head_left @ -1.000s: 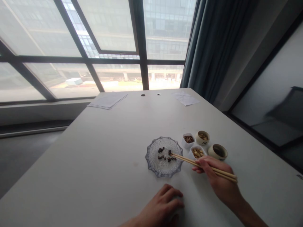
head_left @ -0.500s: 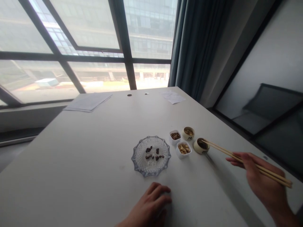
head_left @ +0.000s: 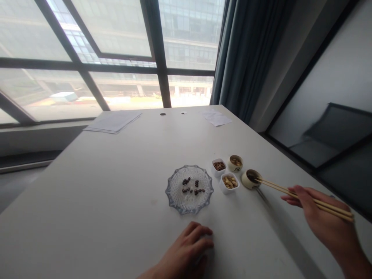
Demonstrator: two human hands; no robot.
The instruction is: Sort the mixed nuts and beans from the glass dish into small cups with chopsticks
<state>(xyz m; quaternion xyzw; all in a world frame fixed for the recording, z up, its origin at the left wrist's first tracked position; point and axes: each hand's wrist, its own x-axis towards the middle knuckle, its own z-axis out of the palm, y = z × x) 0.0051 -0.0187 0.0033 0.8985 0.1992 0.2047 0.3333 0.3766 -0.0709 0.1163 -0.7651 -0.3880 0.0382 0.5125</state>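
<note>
My right hand (head_left: 322, 217) grips a pair of wooden chopsticks (head_left: 299, 196); their tips reach into a small round cream cup (head_left: 251, 179) with dark contents. To its left stand a square white dish of pale nuts (head_left: 229, 182), another square white dish of brown pieces (head_left: 219, 166) and a round cup (head_left: 235, 162). A clear glass plate (head_left: 189, 188) holds several dark beans. My left hand (head_left: 187, 252) rests palm down on the table just in front of the plate, fingers loosely curled and holding nothing.
The white table (head_left: 122, 186) runs to a large window. A stack of papers (head_left: 113, 121) lies at the far left, a crumpled sheet (head_left: 216, 117) at the far right. A dark curtain (head_left: 241, 58) hangs at the right.
My right hand carried the chopsticks from the glass plate over to the right, and their tips now dip into the round cream cup. The left hand has stayed put.
</note>
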